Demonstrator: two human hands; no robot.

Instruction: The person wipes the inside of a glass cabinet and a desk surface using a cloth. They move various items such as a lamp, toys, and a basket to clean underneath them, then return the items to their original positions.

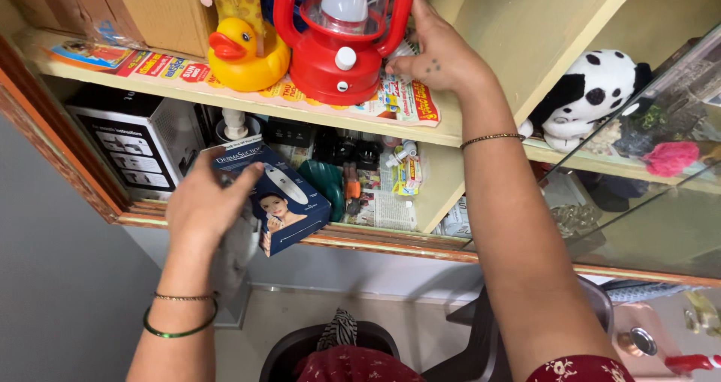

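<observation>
My left hand (204,205) grips a dark blue carton (282,202) with a picture of a face on it, together with a grey cloth (234,250), in front of the lower shelf. My right hand (441,50) reaches up to the upper shelf (443,132) and rests against the right side of a red lantern (342,40) with a clear globe. A yellow rubber duck (244,55) stands just left of the lantern on printed paper lining the shelf.
A black and white box (135,147) sits at the lower shelf's left. Small bottles, tubes and a green object (327,183) crowd the lower shelf. A spotted plush dog (593,93) sits behind a glass door (653,194) at right. A dark bin (297,348) stands below.
</observation>
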